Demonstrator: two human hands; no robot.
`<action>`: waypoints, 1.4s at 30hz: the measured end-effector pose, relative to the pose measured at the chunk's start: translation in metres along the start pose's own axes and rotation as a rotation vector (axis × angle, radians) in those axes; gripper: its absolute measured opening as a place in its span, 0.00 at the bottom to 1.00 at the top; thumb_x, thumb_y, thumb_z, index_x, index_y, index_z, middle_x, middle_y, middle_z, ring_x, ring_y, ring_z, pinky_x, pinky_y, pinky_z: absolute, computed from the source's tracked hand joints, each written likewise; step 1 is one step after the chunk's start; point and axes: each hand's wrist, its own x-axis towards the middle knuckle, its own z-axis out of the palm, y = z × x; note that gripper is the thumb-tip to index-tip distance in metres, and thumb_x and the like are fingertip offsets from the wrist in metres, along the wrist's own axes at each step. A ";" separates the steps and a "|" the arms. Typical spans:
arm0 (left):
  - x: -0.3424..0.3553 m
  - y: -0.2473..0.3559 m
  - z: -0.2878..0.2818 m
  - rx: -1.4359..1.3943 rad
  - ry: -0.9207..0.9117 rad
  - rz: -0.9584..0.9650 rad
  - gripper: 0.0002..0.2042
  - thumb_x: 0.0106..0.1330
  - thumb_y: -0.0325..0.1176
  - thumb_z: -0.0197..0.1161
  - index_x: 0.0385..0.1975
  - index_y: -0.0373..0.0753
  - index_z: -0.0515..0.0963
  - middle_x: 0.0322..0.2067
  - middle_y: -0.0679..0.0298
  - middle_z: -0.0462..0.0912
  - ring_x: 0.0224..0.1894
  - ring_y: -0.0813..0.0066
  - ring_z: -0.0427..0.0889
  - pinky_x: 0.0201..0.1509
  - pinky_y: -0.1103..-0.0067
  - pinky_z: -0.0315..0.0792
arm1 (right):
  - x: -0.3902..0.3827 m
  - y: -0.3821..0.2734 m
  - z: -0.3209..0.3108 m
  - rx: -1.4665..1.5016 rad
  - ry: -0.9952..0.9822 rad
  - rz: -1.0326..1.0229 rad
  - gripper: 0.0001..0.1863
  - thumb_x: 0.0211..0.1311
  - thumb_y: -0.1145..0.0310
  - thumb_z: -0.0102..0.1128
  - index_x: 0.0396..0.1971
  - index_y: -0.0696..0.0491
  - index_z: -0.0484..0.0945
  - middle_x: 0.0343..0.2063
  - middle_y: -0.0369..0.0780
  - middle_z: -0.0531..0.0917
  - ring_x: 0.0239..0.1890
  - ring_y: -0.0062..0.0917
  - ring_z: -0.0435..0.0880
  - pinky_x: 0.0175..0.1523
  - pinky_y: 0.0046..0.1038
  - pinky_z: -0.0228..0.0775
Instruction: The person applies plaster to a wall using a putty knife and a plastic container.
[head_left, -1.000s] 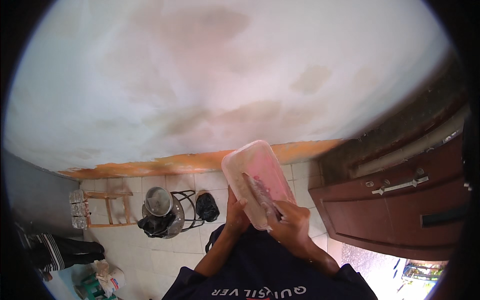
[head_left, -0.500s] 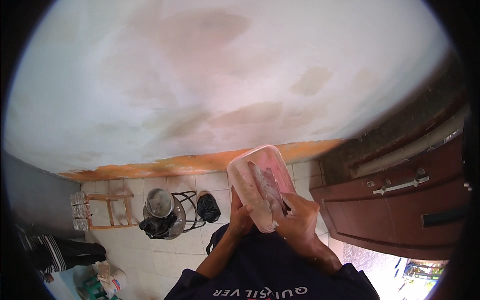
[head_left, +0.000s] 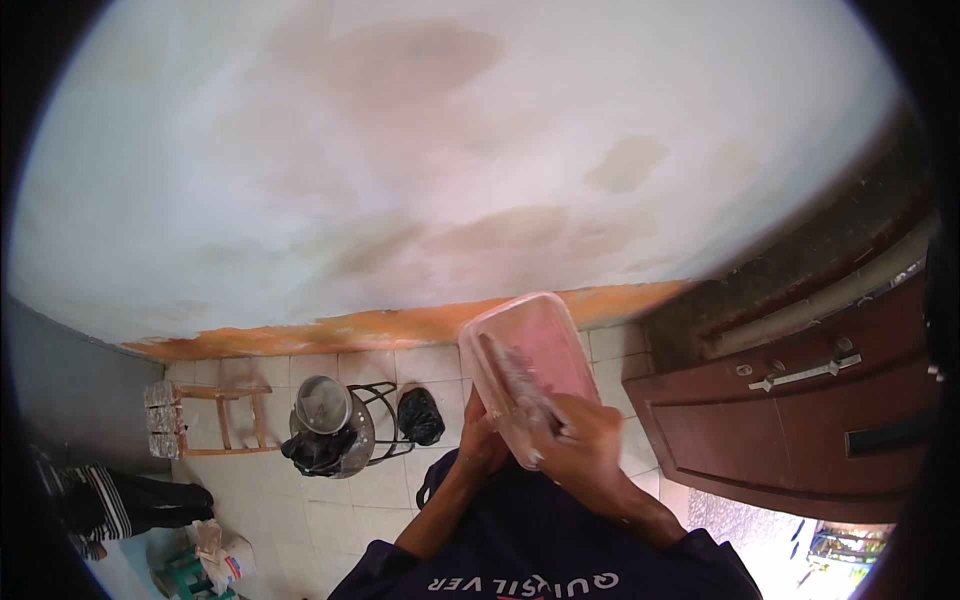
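My left hand (head_left: pixel 483 438) supports a pink plastic tray (head_left: pixel 556 342) from its near left side, the fingers partly hidden beneath it. My right hand (head_left: pixel 588 440), somewhat blurred, is closed round the handle of a putty knife (head_left: pixel 512 378). The blade lies inside the tray toward its left side, smeared with pale putty. In front of me rises a white wall (head_left: pixel 420 150) with grey-brown patches and an orange strip (head_left: pixel 390 326) along its foot.
To the left stand a round stool (head_left: pixel 360 440) bearing a grey bucket (head_left: pixel 323 402) and a black bag, another black bag (head_left: pixel 420 415) on the tiles, and a wooden frame (head_left: pixel 222 420). A person in striped clothing (head_left: pixel 115 505) is at far left. A brown door (head_left: pixel 760 430) is at right.
My right hand has shifted a little left, carrying the putty knife toward the tray's left side. More of the pink bottom at the right shows. The tray has tilted and moved slightly right.
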 end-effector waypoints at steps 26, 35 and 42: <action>0.000 0.006 0.003 0.042 0.034 0.042 0.38 0.62 0.42 0.59 0.66 0.34 0.45 0.63 0.53 0.58 0.64 0.58 0.62 0.66 0.64 0.58 | 0.003 -0.006 -0.001 0.011 0.011 -0.008 0.04 0.46 0.77 0.61 0.22 0.61 0.77 0.16 0.47 0.75 0.17 0.37 0.77 0.23 0.32 0.67; -0.001 0.008 0.003 0.017 0.057 0.033 0.38 0.62 0.42 0.59 0.66 0.34 0.45 0.62 0.52 0.58 0.64 0.58 0.62 0.66 0.64 0.58 | 0.003 0.000 0.006 -0.002 -0.012 -0.044 0.04 0.47 0.77 0.62 0.22 0.62 0.77 0.15 0.45 0.75 0.15 0.35 0.76 0.21 0.31 0.65; -0.001 0.007 0.005 0.081 0.035 0.063 0.41 0.60 0.43 0.61 0.67 0.34 0.44 0.63 0.54 0.57 0.65 0.58 0.60 0.67 0.65 0.58 | 0.004 0.000 0.006 -0.011 0.068 -0.080 0.04 0.47 0.77 0.62 0.22 0.61 0.77 0.14 0.45 0.74 0.15 0.36 0.75 0.22 0.32 0.65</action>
